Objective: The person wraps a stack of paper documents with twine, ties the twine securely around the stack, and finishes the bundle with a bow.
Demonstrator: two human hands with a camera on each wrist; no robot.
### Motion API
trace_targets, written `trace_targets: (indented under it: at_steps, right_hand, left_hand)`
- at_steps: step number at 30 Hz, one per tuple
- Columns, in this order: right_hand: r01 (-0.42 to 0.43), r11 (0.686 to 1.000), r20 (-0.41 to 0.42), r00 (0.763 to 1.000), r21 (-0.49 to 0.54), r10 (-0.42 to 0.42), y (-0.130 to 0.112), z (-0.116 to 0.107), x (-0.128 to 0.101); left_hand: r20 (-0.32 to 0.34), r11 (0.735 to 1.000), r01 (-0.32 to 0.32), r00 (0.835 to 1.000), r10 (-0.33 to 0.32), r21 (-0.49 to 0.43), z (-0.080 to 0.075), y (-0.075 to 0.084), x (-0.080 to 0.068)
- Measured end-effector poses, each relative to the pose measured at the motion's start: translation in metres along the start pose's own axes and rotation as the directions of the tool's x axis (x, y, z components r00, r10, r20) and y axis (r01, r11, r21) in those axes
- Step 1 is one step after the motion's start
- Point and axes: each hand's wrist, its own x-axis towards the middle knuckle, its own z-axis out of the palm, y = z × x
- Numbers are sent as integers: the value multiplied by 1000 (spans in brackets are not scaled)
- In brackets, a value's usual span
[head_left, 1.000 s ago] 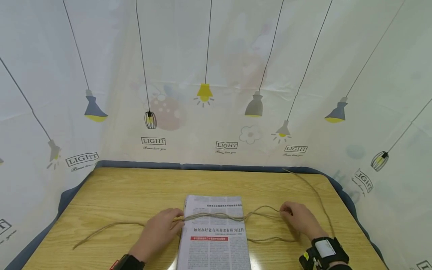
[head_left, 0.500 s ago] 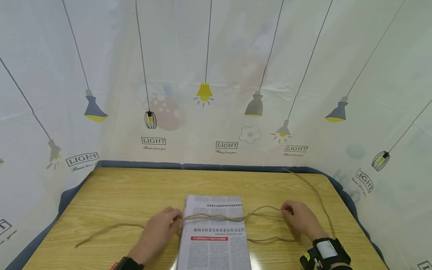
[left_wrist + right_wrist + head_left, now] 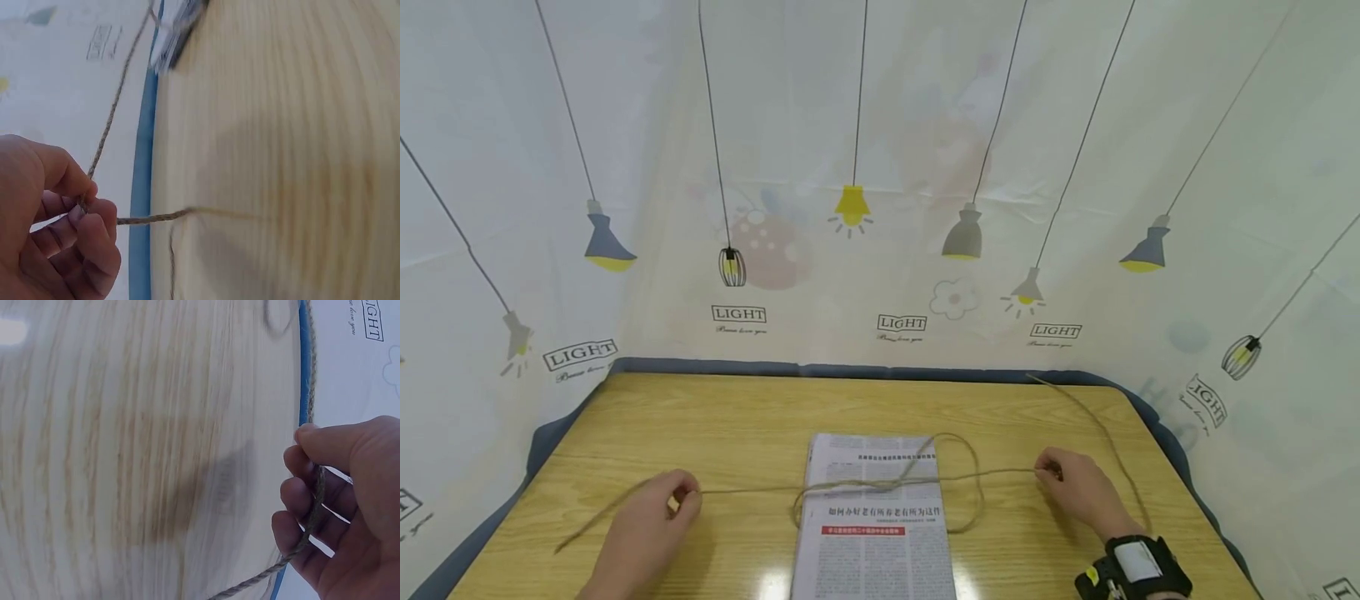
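A stack of folded newspapers (image 3: 880,567) lies upright to me in the head view, with brown twine (image 3: 745,490) running across its upper part. The strands cross and twist over the paper. A loose loop bows out past the stack's right edge. Left of the stack, my left hand (image 3: 651,525) pinches one strand between thumb and fingertips; its tail trails to the left. My right hand (image 3: 1078,492) pinches the other strand on the right. In the right wrist view, that twine (image 3: 320,487) passes over the curled fingers. Whether the crossing forms a knot, I cannot tell.
The wooden table (image 3: 737,417) has a dark blue edge (image 3: 880,372) at the back. Behind it hangs a pale curtain (image 3: 820,100) printed with lamps. A free length of twine reaches toward the table's far right corner.
My left hand has moved left, away from the newspapers, drawing out a straight strand. My right hand has shifted slightly right. The twine loop at the right has risen over the paper's edge.
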Motion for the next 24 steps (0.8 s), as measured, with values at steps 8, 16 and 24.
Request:
trace_targets:
  at_steps: [8, 16, 24]
  right_hand:
    - [-36, 999, 48, 998, 21, 35, 6, 2, -1]
    - [-17, 999, 105, 994, 46, 12, -2, 13, -1]
    - [190, 981, 37, 981, -33, -189, -33, 30, 4]
  left_hand:
    - [62, 993, 68, 995, -74, 93, -7, -38, -3]
    - [-16, 988, -65, 998, 68, 139, 8, -17, -1]
    - [-23, 978, -205, 978, 206, 47, 33, 39, 8]
